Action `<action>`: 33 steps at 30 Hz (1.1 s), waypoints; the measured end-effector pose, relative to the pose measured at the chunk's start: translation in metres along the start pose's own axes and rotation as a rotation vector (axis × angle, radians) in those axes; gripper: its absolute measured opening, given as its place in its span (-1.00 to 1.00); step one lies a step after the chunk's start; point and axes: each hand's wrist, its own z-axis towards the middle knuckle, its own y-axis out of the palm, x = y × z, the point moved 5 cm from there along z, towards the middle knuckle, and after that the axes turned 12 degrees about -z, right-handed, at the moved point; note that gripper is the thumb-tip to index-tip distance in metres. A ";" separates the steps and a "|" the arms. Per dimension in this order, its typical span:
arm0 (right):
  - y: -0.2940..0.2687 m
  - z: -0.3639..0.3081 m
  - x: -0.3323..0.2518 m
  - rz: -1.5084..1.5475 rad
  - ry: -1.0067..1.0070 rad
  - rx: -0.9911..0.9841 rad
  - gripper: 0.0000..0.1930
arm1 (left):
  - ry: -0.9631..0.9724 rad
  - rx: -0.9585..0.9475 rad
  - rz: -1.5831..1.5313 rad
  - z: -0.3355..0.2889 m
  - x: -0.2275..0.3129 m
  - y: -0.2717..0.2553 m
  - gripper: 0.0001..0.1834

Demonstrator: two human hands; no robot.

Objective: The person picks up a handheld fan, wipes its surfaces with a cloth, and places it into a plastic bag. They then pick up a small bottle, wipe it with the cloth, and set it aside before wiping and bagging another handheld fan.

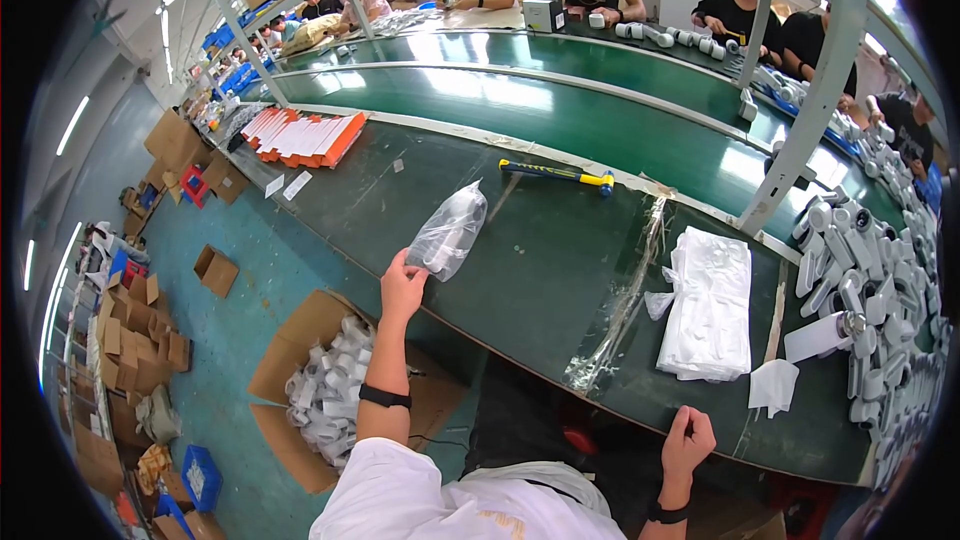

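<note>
My left hand [402, 285] pinches the near end of a clear plastic bag [462, 225] with a white object inside, just over the dark green table [520, 290]. The kind of object in the bag cannot be made out. At the table's near edge my right hand [688, 438] is curled into a loose fist, with nothing seen in it. Closest to that hand lies a stack of flat white plastic bags [706, 305]. A small loose white piece [773, 387] is beside the stack.
An open cardboard box [285, 375] of bagged white items stands below my left arm. Grey-white devices [865, 270] are heaped at right. A yellow-and-blue hammer [557, 174] and orange-and-white cartons [305, 137] lie farther back. A metal post [810, 110] rises beyond the table. Co-workers sit across the green conveyor [450, 90].
</note>
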 end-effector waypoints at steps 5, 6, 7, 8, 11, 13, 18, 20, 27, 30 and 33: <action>0.001 0.000 0.001 -0.003 -0.022 0.043 -0.87 | -0.036 -0.003 0.014 -0.004 0.012 -0.002 -0.41; 0.001 0.000 0.000 0.002 -0.018 0.039 -0.87 | -0.039 0.002 0.024 -0.005 0.013 -0.007 -0.42; 0.002 -0.001 -0.001 0.008 -0.014 0.034 -0.87 | -0.041 0.008 0.034 -0.006 0.013 -0.012 -0.44; 0.002 -0.002 -0.001 0.010 -0.015 0.032 -0.87 | -0.042 0.010 0.036 -0.007 0.014 -0.016 -0.44; 0.002 -0.005 -0.001 0.003 0.002 -0.011 -0.84 | -0.031 0.050 0.073 -0.010 0.016 -0.026 -0.47; -0.001 -0.005 -0.002 -0.010 -0.006 0.014 -0.85 | 0.021 0.076 0.102 -0.011 0.021 -0.025 -0.51; -0.008 0.008 -0.007 -0.065 0.013 0.057 -0.88 | 0.194 0.077 -0.226 -0.034 0.059 0.015 -0.69; -0.004 0.009 -0.010 -0.050 -0.042 0.055 -0.91 | 0.236 -0.040 -0.306 -0.057 0.071 0.024 -0.74; -0.049 0.002 0.016 0.293 0.266 -0.030 -0.91 | 0.089 -0.402 -0.467 -0.111 0.089 0.113 -0.81; -0.085 0.010 0.053 0.247 0.378 0.131 -0.91 | 0.099 -0.426 -0.440 -0.120 0.088 0.130 -0.82; -0.117 0.049 0.068 -0.227 0.253 0.205 -0.66 | 0.072 -0.410 -0.424 -0.120 0.087 0.128 -0.84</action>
